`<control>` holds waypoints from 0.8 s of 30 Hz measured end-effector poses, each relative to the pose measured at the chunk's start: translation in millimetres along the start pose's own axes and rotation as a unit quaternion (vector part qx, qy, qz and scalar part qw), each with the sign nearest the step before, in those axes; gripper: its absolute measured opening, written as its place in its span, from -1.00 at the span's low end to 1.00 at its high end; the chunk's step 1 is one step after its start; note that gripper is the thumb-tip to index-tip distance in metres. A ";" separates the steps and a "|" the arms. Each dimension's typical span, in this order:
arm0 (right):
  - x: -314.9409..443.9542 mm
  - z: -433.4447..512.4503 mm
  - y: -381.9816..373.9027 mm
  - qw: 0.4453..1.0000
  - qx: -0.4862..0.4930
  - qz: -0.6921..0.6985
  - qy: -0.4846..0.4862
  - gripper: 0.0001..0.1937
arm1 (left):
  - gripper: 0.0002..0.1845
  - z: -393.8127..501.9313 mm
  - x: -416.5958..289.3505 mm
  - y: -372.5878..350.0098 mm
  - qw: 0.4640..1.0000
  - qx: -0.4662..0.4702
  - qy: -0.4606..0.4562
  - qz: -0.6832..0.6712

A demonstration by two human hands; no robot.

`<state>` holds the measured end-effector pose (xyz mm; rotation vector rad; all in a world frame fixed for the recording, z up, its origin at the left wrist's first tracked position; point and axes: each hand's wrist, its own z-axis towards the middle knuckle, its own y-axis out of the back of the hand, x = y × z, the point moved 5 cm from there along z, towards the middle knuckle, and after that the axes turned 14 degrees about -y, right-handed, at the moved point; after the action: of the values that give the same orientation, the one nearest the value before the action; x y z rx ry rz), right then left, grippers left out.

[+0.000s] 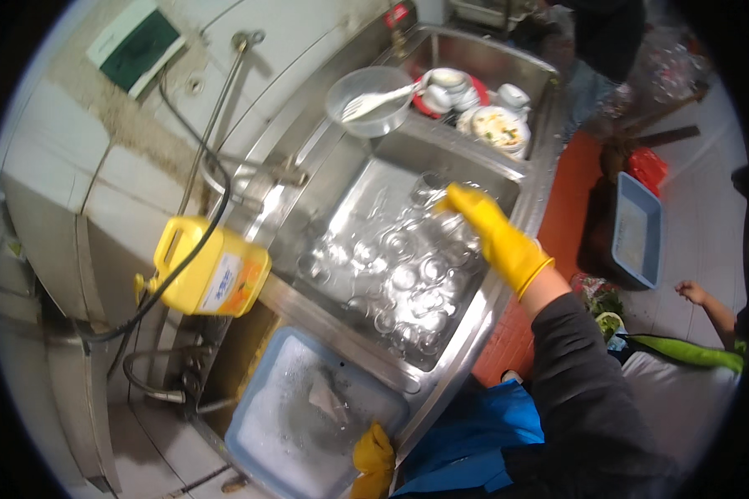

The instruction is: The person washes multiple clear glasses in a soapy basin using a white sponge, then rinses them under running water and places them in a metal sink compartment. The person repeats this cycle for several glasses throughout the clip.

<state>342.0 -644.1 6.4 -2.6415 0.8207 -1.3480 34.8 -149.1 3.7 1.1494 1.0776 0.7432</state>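
Observation:
My right hand point(474, 215), in a yellow rubber glove, reaches over the far right part of a steel sink basin point(356, 187) holding water and many small clear glasses point(406, 274). Its fingers are beside a glass; whether they grip it is blurred. My left hand point(373, 450), also gloved in yellow, is at the near right edge of a blue-grey plastic tub point(265, 349) of sudsy water. A pale cloth point(327, 399) lies in the suds. What the left fingers hold, if anything, is not visible.
White bowls point(446, 90) and food-soiled plates point(500, 128) stand in the far basin. A clear plastic bowl point(368, 125) with a white slotted spoon sits on the divider. A yellow jug point(209, 265) stands left. A blue tub point(636, 231) is on the floor; other people are at right.

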 end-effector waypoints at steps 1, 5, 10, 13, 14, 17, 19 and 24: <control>-18.9 -24.5 -14.5 1.000 0.027 0.007 -0.014 -0.35 | -0.65 0.4 0.5 -2.0 1.000 0.001 -0.008 0.004; -79.9 -94.8 -38.1 0.978 0.039 0.198 -0.056 -0.02 | -0.63 -7.9 11.5 -19.2 0.994 0.104 0.017 0.009; -111.6 -165.4 -15.3 0.860 0.093 0.497 -0.065 -0.08 | -0.46 -18.5 43.8 -44.3 0.980 0.189 -0.003 -0.054; -98.7 -192.3 11.5 0.844 0.088 0.528 -0.024 -0.36 | -0.29 -15.8 77.4 -61.6 0.965 0.130 0.044 -0.225; -90.0 -201.1 19.9 0.850 0.096 0.518 0.003 -0.37 | -0.24 -14.1 88.5 -68.0 0.949 0.118 0.058 -0.286; -66.2 -225.5 40.0 0.834 0.124 0.534 0.068 -0.43 | -0.21 -13.8 117.0 -85.7 0.932 0.164 0.112 -0.303; -53.6 -245.4 53.1 0.799 0.161 0.566 0.125 -0.46 | -0.24 -13.7 126.2 -91.3 0.920 0.187 0.138 -0.316; -51.7 -290.8 85.9 0.737 0.177 0.622 0.197 -0.56 | -0.32 -14.0 131.7 -82.0 0.902 0.208 0.162 -0.342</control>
<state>57.2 -640.6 122.3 -0.9492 1.6719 -1.3139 61.6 -48.7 -112.5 0.9009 1.8573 0.1387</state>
